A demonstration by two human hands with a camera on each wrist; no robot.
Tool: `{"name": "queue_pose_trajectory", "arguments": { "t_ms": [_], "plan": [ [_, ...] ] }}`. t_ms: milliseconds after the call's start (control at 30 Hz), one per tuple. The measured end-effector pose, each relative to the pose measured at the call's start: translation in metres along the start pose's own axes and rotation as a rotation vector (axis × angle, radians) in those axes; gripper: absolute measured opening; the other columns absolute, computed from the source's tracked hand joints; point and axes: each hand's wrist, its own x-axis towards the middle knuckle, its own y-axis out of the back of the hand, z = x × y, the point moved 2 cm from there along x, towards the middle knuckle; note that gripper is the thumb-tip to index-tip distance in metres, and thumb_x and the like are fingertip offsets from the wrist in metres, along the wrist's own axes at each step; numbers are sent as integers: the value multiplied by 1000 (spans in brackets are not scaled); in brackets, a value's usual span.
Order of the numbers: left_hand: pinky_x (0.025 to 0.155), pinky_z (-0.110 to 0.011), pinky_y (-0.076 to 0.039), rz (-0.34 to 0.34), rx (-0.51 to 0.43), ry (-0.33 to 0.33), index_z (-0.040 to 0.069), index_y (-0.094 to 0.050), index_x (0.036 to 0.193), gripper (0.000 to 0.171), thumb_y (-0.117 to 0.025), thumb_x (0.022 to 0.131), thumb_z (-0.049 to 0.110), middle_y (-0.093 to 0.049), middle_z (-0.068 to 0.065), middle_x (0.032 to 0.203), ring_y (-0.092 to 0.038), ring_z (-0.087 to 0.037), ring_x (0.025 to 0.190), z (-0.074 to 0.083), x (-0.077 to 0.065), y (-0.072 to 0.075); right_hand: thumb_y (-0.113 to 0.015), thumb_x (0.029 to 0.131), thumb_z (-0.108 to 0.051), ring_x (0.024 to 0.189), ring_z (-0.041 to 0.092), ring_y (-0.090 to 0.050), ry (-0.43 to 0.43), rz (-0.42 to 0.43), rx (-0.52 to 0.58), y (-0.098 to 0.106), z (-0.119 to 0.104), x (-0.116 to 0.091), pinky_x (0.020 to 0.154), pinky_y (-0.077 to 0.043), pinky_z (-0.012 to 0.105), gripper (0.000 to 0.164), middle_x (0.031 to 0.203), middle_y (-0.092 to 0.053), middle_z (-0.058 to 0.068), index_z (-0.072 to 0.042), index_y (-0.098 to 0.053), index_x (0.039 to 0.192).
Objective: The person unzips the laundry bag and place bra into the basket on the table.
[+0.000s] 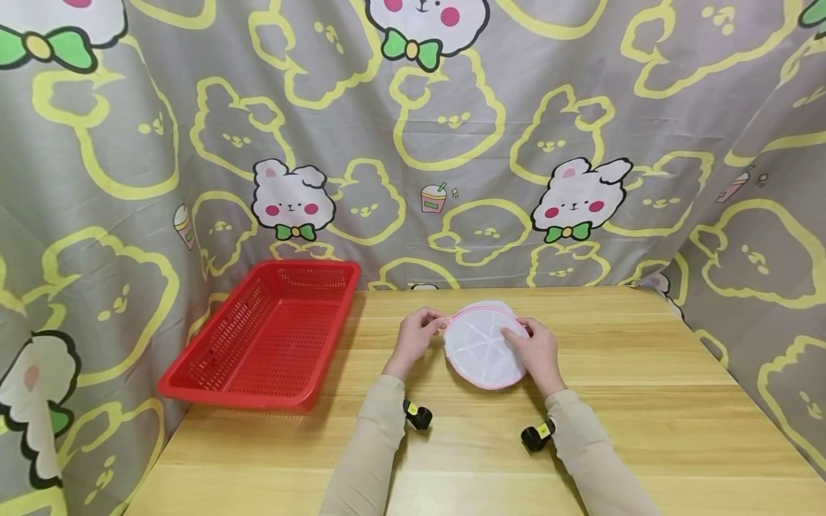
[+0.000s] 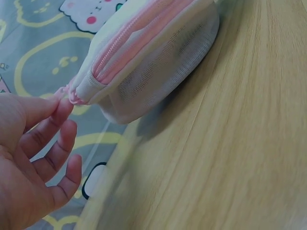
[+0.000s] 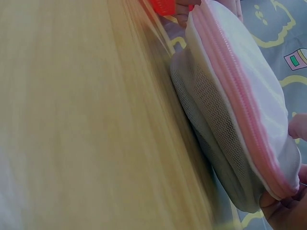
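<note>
beige sleeves (image 1: 606, 459) come first; over the table (image 1: 464, 459), our left hand (image 1: 414, 338) pinches the bag (image 1: 480, 347) by its pink loop (image 2: 75, 97), our right hand (image 1: 539, 352) grips its edge. we're probably working the zip (image 2: 113, 49); next likely calls for steady pulling.

sleeves (image 1: 371, 448): beige, long | wrist cameras (image 1: 422, 418): black | labels (image 1: 543, 431): yellow
</note>
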Motion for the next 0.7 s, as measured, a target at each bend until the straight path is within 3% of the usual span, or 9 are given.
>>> {"name": "queue_pose_trajectory", "arguments": {
  "t_ms": [700],
  "plan": [
    [81,-52,-53,-47,4,-15,7,-69,98,16,-64,95,21,-71,-14,91,-65,-40,90,-1,-1,5,-72,86,-33,96,29,-60,6,15,-9,0,0,-1,79,-45,33,40,107,-69,18,-3,-67,112]
  ]
}}
